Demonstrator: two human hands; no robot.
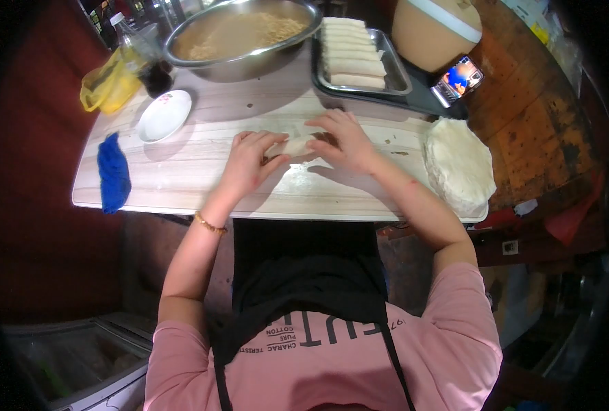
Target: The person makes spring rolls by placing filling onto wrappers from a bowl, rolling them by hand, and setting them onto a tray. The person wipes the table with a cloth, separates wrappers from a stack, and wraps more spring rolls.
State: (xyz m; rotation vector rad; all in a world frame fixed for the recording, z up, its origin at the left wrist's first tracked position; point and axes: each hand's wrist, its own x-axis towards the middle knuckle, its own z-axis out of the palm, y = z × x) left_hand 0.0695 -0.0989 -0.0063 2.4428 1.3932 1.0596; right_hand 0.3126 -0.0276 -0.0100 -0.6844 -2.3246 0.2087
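A pale spring roll (296,146) lies on the light wood-patterned table, between my two hands. My left hand (251,161) grips its left end with curled fingers, the thumb on the near side. At the other end, my right hand (345,142) closes its fingers and thumb on the roll. The fingers partly cover both ends. To the right sits a thick stack of white wrappers (458,164). Finished-looking rolls (352,51) lie in a row on a metal tray (402,81) beyond my right hand. A large steel bowl (249,67) with brownish filling stands at the back.
A small white dish (165,116) and a blue cloth (114,173) are on the left. Behind them stand a bottle of dark liquid (155,77) and a yellow plastic bag (109,85). A lit phone (458,81) leans near a beige container (431,34) at the back right.
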